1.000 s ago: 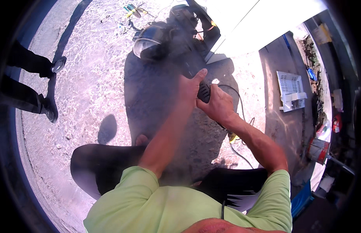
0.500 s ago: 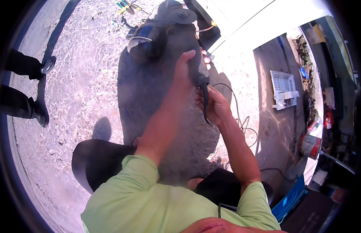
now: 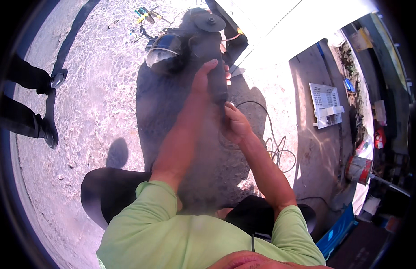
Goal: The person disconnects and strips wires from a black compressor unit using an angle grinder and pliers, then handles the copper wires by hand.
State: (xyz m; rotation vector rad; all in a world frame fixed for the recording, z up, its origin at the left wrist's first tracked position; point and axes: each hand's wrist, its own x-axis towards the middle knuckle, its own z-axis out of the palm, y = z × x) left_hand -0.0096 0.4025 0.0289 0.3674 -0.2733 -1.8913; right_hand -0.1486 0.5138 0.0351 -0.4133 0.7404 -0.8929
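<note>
An angle grinder [image 3: 216, 83] with a dark body points away from me, its round disc [image 3: 209, 21] at the far end. My left hand [image 3: 202, 78] is wrapped around the body, thumb on top and fingertips showing on the right side. Behind it, my right hand [image 3: 237, 126] has its fingers closed at the grinder's rear end, where the cord comes out; deep shade hides part of that grip. Just left of the grinder, a dark rounded metal vessel [image 3: 165, 50] with a band across it lies on the ground. A large white panel [image 3: 279, 27] stands beyond to the right.
A black cable [image 3: 271, 130] loops on the ground to my right. Farther right are a white plastic basket [image 3: 325, 105], a red and white can [image 3: 358, 169] and a blue case [image 3: 335, 233]. Pliers [image 3: 147, 15] lie at the far left. A person's black-trousered legs [image 3: 26, 121] stand at left.
The grinder and both hands have shifted slightly left and nearer me. My right hand has turned more over the rear end, and the cord there shows less than before.
</note>
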